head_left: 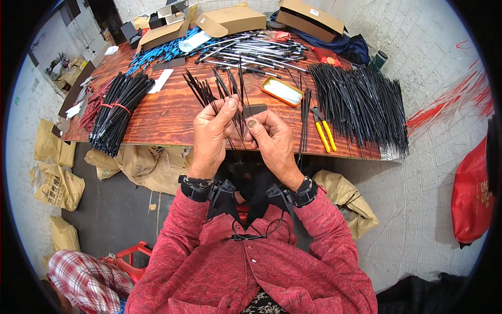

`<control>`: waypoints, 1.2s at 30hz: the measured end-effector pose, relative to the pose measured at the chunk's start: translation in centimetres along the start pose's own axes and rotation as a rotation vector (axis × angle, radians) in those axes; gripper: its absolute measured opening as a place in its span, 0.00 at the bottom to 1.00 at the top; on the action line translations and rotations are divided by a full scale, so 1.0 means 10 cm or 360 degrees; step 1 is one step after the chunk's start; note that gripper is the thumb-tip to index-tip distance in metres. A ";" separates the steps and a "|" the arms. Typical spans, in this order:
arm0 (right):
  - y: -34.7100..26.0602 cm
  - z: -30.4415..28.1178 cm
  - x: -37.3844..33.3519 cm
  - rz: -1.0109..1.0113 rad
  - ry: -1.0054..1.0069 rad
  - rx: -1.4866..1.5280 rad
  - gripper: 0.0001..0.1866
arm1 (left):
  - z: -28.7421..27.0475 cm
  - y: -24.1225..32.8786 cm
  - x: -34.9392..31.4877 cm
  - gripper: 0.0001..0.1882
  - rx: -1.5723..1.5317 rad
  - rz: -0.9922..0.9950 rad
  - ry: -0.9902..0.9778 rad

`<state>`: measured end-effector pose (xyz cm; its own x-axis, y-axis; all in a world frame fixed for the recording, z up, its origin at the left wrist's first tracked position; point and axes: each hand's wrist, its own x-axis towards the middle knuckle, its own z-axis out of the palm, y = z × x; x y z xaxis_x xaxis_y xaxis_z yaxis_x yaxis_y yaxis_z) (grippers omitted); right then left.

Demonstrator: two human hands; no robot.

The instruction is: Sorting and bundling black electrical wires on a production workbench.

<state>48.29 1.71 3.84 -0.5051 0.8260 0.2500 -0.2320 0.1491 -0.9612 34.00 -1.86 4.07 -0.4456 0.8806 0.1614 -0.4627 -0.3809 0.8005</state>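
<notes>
Between our left hand's (212, 133) thumb and fingers we grasp a small batch of black strips (204, 93), held upright above the near edge of the surface (163, 125). Pinched low, they spread at the top into several tufts, perhaps so that single pieces can be told apart. Our right hand (274, 141) has its thumb and forefinger closed on the batch's lower ends, close by the left fingers; we cannot tell how many strips that pinch takes in. Both hands meet in front of the chest, probably for easy sight and reach.

Just beyond the right hand lie a few loose strips (305, 120) and pliers (325, 132) with smooth yellow handles turned toward us, likely handy for picking up. Farther in sits a shallow tin (282, 91), orange-rimmed with rounded corners, its contents pale. To the right spreads a broad, bristly pile (361, 107) of slim black pieces; to the left, a dense bundle (117, 118) is cinched by red bands (122, 108), presumably to keep it together.

The surface is reddish, streaky-grained wood. At its far side, blue rods (154, 56) and shiny pale rods (256, 49) lie heaped before cardboard boxes (238, 20).
</notes>
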 end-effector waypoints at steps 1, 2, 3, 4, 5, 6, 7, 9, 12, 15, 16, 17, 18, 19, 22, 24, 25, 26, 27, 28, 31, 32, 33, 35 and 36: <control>0.01 0.00 0.00 0.0004 0.0007 0.0005 0.10 | 0.00 0.00 0.00 0.13 -0.0005 -0.0017 -0.0005; 0.01 0.00 0.00 0.0009 0.0013 0.0011 0.10 | 0.00 -0.01 0.00 0.13 -0.0009 -0.0033 -0.0011; 0.01 0.00 0.00 0.0003 0.0006 0.0006 0.10 | 0.00 0.00 0.00 0.13 -0.0013 -0.0050 -0.0016; 0.01 0.00 -0.01 0.0010 0.0006 0.0010 0.10 | 0.01 0.00 -0.01 0.13 -0.0017 -0.0042 -0.0016; 0.00 0.01 -0.01 0.0020 0.0009 0.0014 0.10 | 0.01 0.00 -0.01 0.13 -0.0023 -0.0048 -0.0021; 0.00 0.01 -0.01 0.0031 0.0013 0.0018 0.10 | 0.01 0.01 -0.02 0.13 -0.0029 -0.0055 -0.0026; 0.01 0.01 -0.01 0.0028 0.0011 0.0016 0.10 | 0.02 0.01 -0.02 0.13 -0.0035 -0.0063 -0.0032; 0.02 0.01 -0.01 0.0020 0.0014 -0.0005 0.10 | 0.03 0.01 -0.02 0.14 -0.0042 -0.0063 -0.0036; 0.04 0.01 -0.01 0.0019 0.0023 -0.0022 0.10 | 0.03 0.01 -0.02 0.14 -0.0052 -0.0067 -0.0040; 0.05 0.01 0.00 0.0025 0.0040 -0.0034 0.09 | 0.02 -0.01 -0.01 0.15 -0.0038 -0.0066 -0.0036; 0.05 0.01 0.00 0.0013 0.0045 -0.0020 0.09 | 0.01 0.00 -0.01 0.15 -0.0038 -0.0065 -0.0035; 0.04 0.01 0.00 0.0001 0.0050 -0.0006 0.09 | 0.01 0.00 0.00 0.15 -0.0023 -0.0057 -0.0027; 0.05 0.02 0.00 -0.0010 0.0053 0.0008 0.09 | 0.01 0.01 0.00 0.15 -0.0008 -0.0048 -0.0018; 0.05 0.02 0.01 -0.0009 0.0048 0.0010 0.09 | 0.01 0.02 0.00 0.15 0.0007 -0.0039 -0.0008; 0.09 0.01 0.02 -0.0018 0.0054 0.0025 0.09 | 0.03 0.05 0.00 0.17 -0.0023 -0.0059 0.0009; 0.10 -0.01 0.01 -0.0033 0.0064 0.0016 0.09 | 0.04 0.06 0.01 0.17 -0.0038 -0.0064 0.0025; 0.10 -0.01 0.01 -0.0050 0.0084 0.0005 0.09 | 0.04 0.06 0.01 0.18 -0.0038 -0.0060 0.0010; 0.10 -0.01 0.01 -0.0068 0.0106 -0.0006 0.09 | 0.04 0.06 0.01 0.19 -0.0038 -0.0057 -0.0006; 0.10 0.00 0.01 -0.0066 0.0096 -0.0004 0.09 | 0.04 0.07 0.01 0.19 -0.0038 -0.0055 -0.0023; 0.09 0.01 0.01 -0.0056 0.0092 -0.0011 0.10 | 0.03 0.08 0.01 0.19 -0.0039 -0.0051 -0.0016; 0.07 0.01 0.00 -0.0039 0.0100 -0.0029 0.10 | 0.02 0.10 0.01 0.19 -0.0033 -0.0045 -0.0015; 0.07 0.01 -0.01 -0.0038 0.0103 -0.0029 0.10 | 0.01 0.10 0.01 0.19 -0.0034 -0.0049 -0.0018; 0.08 0.01 -0.01 -0.0038 0.0106 -0.0030 0.10 | 0.01 0.11 0.01 0.19 -0.0034 -0.0044 -0.0017; 0.09 0.01 -0.01 -0.0037 0.0111 -0.0028 0.09 | -0.01 0.13 -0.01 0.19 -0.0032 -0.0031 -0.0010; 0.10 0.01 -0.02 -0.0042 0.0097 -0.0025 0.10 | -0.01 0.14 -0.01 0.19 -0.0031 -0.0032 -0.0011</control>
<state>48.09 1.70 2.79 -0.4471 0.8533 0.2683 -0.2311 0.1796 -0.9562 33.33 -2.55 5.08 -0.4310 0.8899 0.1494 -0.4864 -0.3686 0.7922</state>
